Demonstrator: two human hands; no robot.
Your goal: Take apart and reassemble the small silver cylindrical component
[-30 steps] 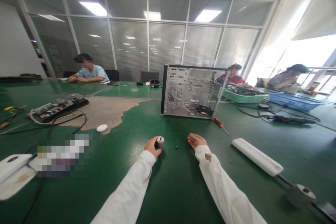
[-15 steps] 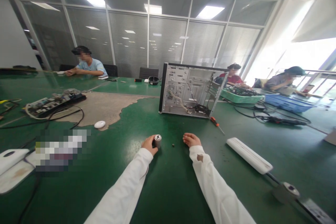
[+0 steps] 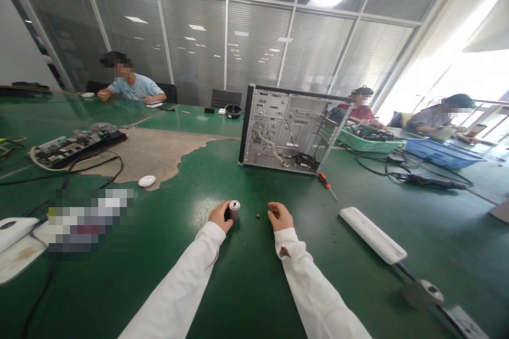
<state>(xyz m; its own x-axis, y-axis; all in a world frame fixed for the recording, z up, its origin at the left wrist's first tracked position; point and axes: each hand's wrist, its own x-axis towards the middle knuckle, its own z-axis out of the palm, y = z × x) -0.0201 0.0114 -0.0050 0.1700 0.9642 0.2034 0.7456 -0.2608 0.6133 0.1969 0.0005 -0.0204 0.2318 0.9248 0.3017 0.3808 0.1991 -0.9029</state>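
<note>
My left hand [image 3: 221, 216] is closed around the side of a small silver metal cylinder [image 3: 235, 211], which looks like a little motor. It stands upright on the green table [image 3: 242, 265], its pale end with dark holes facing up. To the right of the cylinder lies a tiny dark part [image 3: 257, 216], too small to name. Just beyond that part is my right hand [image 3: 281, 216], its fingers curved and apart, with nothing visible between them. The right hand is close to the tiny part but does not touch it.
An opened computer case [image 3: 286, 132] stands ahead, with an orange-handled screwdriver [image 3: 324, 180] by its corner. A white power strip [image 3: 374, 235] lies at right. Green [image 3: 369, 142] and blue baskets [image 3: 445, 153] stand farther back. At left are a circuit assembly [image 3: 75, 147] and a white oval object [image 3: 147, 181].
My right hand has moved left, closer to the tiny part, and its fingers have parted. The left hand stays at the cylinder. The head view has tipped down slightly.
</note>
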